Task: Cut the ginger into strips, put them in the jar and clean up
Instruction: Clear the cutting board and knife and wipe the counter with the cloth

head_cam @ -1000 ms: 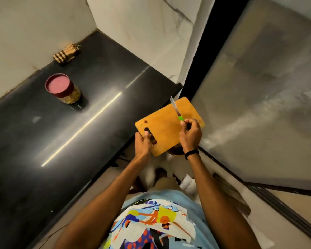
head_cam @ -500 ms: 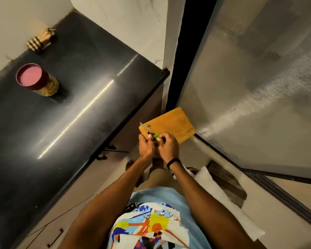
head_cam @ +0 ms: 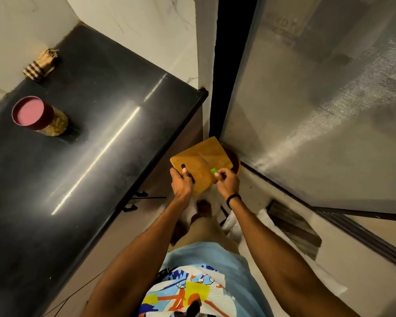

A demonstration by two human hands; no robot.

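The orange wooden cutting board (head_cam: 200, 160) is held low beside the counter, over a dark red bin (head_cam: 234, 161) on the floor. My left hand (head_cam: 181, 183) grips the board at its handle slot. My right hand (head_cam: 228, 183) holds a knife (head_cam: 209, 164) with a green handle, its blade lying across the board's face. A jar (head_cam: 40, 117) with a pink-red lid and yellowish contents stands on the black counter (head_cam: 96, 138) at the left. No ginger pieces show on the board.
A striped folded cloth (head_cam: 41, 65) lies at the counter's back corner. A mesh screen door (head_cam: 318, 99) fills the right side. Drawer handles (head_cam: 135, 197) sit under the counter edge. A white cloth (head_cam: 265, 218) and a dark mat (head_cam: 293, 227) lie on the floor.
The board has come down from counter level to beside the bin. The knife blade has swung from the board's left edge to lie across its face, with my hands now apart.
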